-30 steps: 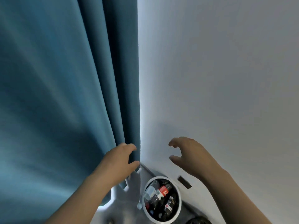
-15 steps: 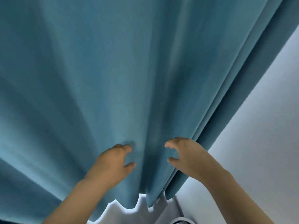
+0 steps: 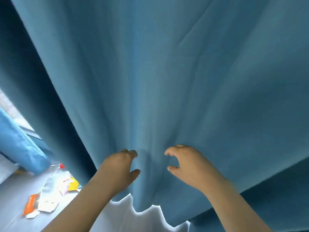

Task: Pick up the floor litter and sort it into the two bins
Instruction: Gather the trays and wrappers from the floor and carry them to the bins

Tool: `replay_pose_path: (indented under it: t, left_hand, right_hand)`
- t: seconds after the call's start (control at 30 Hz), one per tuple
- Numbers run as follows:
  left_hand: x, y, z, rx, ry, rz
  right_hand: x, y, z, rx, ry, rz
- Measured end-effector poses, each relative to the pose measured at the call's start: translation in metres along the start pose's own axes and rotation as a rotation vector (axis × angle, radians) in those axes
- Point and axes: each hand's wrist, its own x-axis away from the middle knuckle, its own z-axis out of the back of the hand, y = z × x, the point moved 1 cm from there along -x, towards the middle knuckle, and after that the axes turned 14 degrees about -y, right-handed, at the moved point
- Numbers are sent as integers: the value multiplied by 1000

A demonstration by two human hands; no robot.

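Close up against a teal-blue curtain [image 3: 167, 72], hanging in broad folds across nearly the whole view, wavy hem low in the middle. Below that hem, a strip of bright white fabric [image 3: 120, 218]; cannot tell whether lining or a separate layer.

Left hand [image 3: 119, 166] raised in front of the curtain, near centre: fingers loosely curled, thumb apart below them, grasping nothing. Right hand [image 3: 187, 164] near it on the right, in the same pose: fingers bent in a loose claw, thumb apart, empty. Between the two, a narrow upright fold of the cloth. Cannot tell whether either set of fingertips touches the cloth or hangs just short of it. Both forearms bare, coming up from the bottom edge.

Floor litter off to the lower left, on a grey floor [image 3: 13, 190], well apart from both hands: an orange packet [image 3: 31, 204] nearest the left edge; white paper scraps [image 3: 48, 205] just beside it on the right; farther back a yellow wrapper [image 3: 73, 184], a pale pink-and-white wrapper [image 3: 64, 187] next to it, and a clear plastic bag [image 3: 54, 176] with a small red bit at its far end. All blurred, no print legible.

At the far left, a second blue curtain panel [image 3: 20, 148] bunched down to the floor, and beyond it a sliver of bright window [image 3: 8, 104].
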Motion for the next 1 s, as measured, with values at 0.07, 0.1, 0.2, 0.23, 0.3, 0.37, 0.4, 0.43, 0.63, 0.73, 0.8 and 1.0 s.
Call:
replay_pose_path:
  t: [0.07, 0.1, 0.2, 0.23, 0.3, 0.37, 0.4, 0.43, 0.63, 0.73, 0.8, 1.0]
  left_hand:
    - [9, -22, 2, 15, 15, 74]
    - [13, -31, 3, 21, 23, 108]
    - [30, -55, 5, 64, 48, 234]
    - [37, -61, 5, 74, 62, 274]
    - [51, -72, 3, 103, 102, 360]
    - [64, -80, -1, 140, 134, 449]
    - [68, -83, -4, 149, 141, 486]
    - [72, -86, -7, 157, 146, 518]
    - [93, -100, -27, 272, 219, 665]
    - [108, -113, -36, 331, 221, 738]
    - [120, -127, -40, 365, 228, 780]
    - [161, -189, -40, 411, 237, 873]
  right_hand:
    - [-20, -20, -2, 20, -35, 71]
    - [-29, -28, -3, 28, -50, 105]
    - [-57, -53, -3, 82, -95, 220]
    - [-65, -61, -3, 98, -111, 256]
    - [-79, -76, -3, 127, -144, 331]
    - [-91, -92, -4, 159, -175, 415]
    - [-96, -99, -5, 170, -189, 455]
    - [-102, -107, -6, 183, -202, 491]
    - [-123, -147, -21, 259, -268, 648]
    - [-129, -170, -30, 296, -299, 711]
    - [-134, -189, -36, 326, -319, 744]
    - [-146, -264, -55, 326, -361, 807]
